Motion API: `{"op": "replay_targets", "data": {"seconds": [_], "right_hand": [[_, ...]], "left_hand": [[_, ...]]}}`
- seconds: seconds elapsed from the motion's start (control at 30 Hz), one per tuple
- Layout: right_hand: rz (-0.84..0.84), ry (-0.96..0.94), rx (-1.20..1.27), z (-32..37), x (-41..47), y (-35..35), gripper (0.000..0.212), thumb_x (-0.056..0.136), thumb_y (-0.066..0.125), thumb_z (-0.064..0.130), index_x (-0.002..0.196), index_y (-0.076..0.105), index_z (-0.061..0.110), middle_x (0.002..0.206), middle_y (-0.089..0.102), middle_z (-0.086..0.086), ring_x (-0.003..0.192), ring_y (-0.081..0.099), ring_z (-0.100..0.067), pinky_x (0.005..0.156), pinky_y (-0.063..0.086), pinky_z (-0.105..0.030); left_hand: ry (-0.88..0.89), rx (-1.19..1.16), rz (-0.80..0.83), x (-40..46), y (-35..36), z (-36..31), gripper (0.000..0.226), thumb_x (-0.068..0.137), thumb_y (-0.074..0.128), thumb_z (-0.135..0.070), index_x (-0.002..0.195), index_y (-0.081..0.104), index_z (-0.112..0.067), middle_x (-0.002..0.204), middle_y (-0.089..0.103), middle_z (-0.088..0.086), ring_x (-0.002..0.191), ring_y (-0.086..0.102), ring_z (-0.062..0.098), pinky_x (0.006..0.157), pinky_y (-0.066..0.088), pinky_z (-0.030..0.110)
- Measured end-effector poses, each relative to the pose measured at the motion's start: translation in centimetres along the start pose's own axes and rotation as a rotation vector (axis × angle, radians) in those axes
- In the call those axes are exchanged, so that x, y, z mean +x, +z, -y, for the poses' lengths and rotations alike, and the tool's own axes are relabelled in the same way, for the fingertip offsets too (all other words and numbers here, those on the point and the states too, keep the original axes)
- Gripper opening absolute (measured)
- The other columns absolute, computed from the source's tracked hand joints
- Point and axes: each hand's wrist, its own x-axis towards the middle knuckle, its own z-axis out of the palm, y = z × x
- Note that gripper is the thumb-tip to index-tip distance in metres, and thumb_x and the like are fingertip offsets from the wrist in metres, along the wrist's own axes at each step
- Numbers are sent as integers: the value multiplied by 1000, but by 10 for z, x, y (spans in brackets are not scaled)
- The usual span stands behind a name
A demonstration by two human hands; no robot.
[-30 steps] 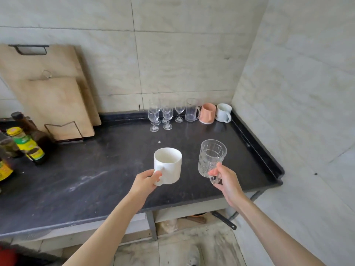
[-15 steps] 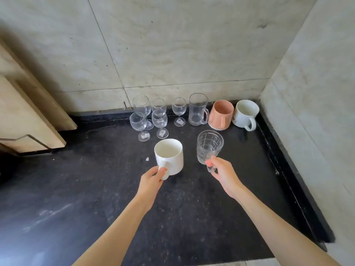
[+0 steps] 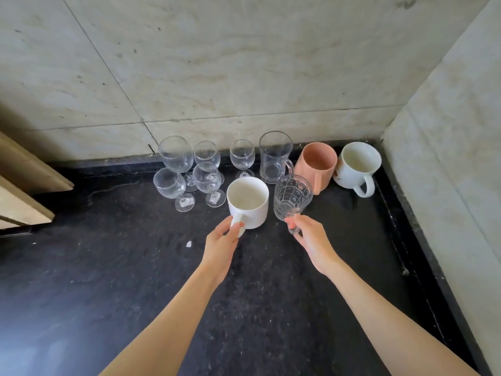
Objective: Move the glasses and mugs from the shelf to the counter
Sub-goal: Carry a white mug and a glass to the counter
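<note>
Head view: left hand [image 3: 221,246] grips white mug [image 3: 248,202]; right hand [image 3: 311,240] grips patterned glass [image 3: 292,197].

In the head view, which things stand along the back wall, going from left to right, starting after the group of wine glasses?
Glass mug → pink mug → white mug in the corner.

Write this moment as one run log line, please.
left hand: holds white mug by handle | right hand: holds patterned glass mug by handle | both above black counter, near stemmed glasses | not yet set down
</note>
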Motion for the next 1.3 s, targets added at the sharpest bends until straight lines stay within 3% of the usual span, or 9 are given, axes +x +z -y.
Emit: {"op": "replay_targets", "data": {"seconds": [0.13, 0.3, 0.73, 0.87, 1.0, 1.07, 1.13, 1.3], "right_hand": [[-15, 41, -59, 2, 11, 3, 19, 82, 52, 25, 68, 58, 13, 108, 63, -10, 101, 56, -18, 104, 40, -43], [-26, 41, -111, 3, 19, 7, 21, 85, 50, 26, 68, 57, 15, 95, 60, 3, 91, 55, -13, 100, 41, -37], [-1, -12, -246, 2, 24, 9, 24, 94, 40, 28, 79, 58, 20, 116, 55, -2, 107, 51, -15, 94, 35, -29], [-17, -33, -374, 6, 17, 8, 34, 98, 30, 36, 98, 59, 19, 124, 56, -5, 112, 51, -18, 97, 35, -32], [-87, -72, -446, 10, 3, 9, 44, 96, 32, 44, 124, 49, 14, 133, 52, -5, 113, 51, -15, 95, 37, -31], [-142, -129, -452, 11, -6, 7, 43, 95, 36, 44, 126, 46, 15, 134, 51, -4, 111, 50, -13, 91, 37, -28], [-205, -218, -499, 12, -19, 4, 46, 94, 41, 42, 131, 44, 15, 140, 46, -5, 122, 48, -17, 95, 38, -28], [-233, -706, -821, 40, -62, 16, 53, 91, 47, 42, 136, 39, 15, 143, 43, -4, 131, 39, -18, 106, 32, -29]], "left_hand": [[18, -32, 0, 9, 5, 3, 21, 91, 56, -18, 92, 73, -32, 125, 63, -5, 119, 55, 12, 107, 37, 33], [17, -11, -21, 22, 4, 6, 20, 92, 55, -17, 104, 67, -26, 125, 63, -4, 120, 54, 13, 110, 36, 37], [-30, 43, -58, 28, 4, 9, 22, 94, 51, -21, 112, 60, -31, 142, 47, -7, 129, 45, 15, 114, 28, 42], [-56, 104, -56, 26, 4, 10, 36, 94, 50, -22, 130, 53, -27, 135, 54, -6, 122, 49, 9, 113, 30, 37], [-115, 250, -107, 25, 4, 1, 33, 95, 47, -26, 126, 56, -18, 125, 58, 0, 110, 51, 14, 102, 38, 33], [-111, 372, -119, 19, 1, -3, 34, 96, 45, -28, 126, 55, -15, 124, 57, 2, 106, 50, 15, 90, 39, 30], [-57, 494, -112, 7, -9, -6, 38, 96, 45, -30, 131, 48, -19, 135, 51, 3, 117, 48, 17, 90, 38, 29], [118, 827, -98, -41, -54, -25, 61, 93, 48, -40, 146, 22, -24, 158, 15, 2, 143, 22, 23, 115, 22, 38]]}}
